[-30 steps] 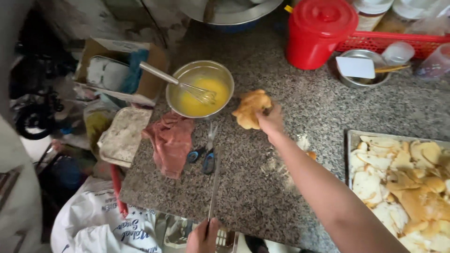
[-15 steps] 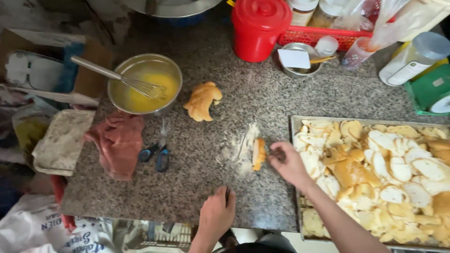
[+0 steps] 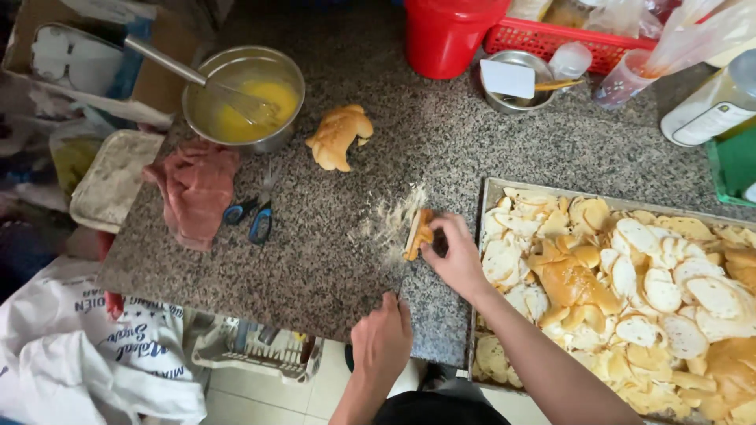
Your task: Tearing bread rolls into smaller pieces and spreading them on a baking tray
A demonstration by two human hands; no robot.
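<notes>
- Bowl (image 3: 244, 94) of yellow egg sits far left, well apart from your 2 hands.
- Your left hand (image 3: 383, 340) rests curled and empty on the counter edge (image 3: 315, 303).
- Your right hand (image 3: 455, 256) pinches the bread piece (image 3: 416, 233), standing on edge, long side pointing away from you, just left of the tray (image 3: 490, 193).

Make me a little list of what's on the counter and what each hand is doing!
right hand: fingers pinch a bread piece standing on edge on the counter, crumbs beside it
left hand: rests at the counter's near edge, holds nothing visible
tray: right of the hands, heaped with bread slices
bowl: yellow egg mix with a whisk
loaf: lies alone near the bowl
cloth: pinkish, left side
scissors: blue handles, beside the cloth
</notes>
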